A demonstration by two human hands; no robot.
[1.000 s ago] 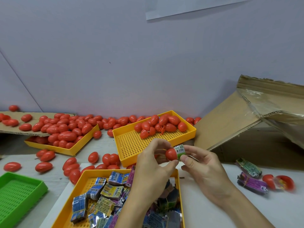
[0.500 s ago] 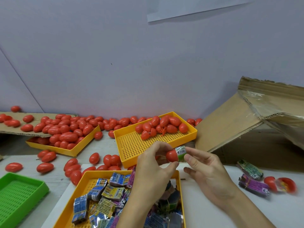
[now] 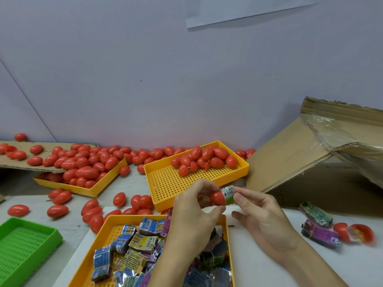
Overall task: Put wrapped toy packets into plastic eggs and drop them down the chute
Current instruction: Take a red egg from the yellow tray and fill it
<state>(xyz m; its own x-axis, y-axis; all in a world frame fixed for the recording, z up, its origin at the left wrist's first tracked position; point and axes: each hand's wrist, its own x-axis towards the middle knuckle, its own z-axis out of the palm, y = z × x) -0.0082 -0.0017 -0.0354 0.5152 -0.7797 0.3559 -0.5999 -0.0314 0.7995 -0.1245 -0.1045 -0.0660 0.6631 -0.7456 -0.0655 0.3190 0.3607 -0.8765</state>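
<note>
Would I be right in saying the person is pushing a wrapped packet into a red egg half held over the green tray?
Not quite: the head view shows the left hand holding the red egg half and the right hand pressing the packet above the yellow tray of packets; the green tray lies far left.
</note>
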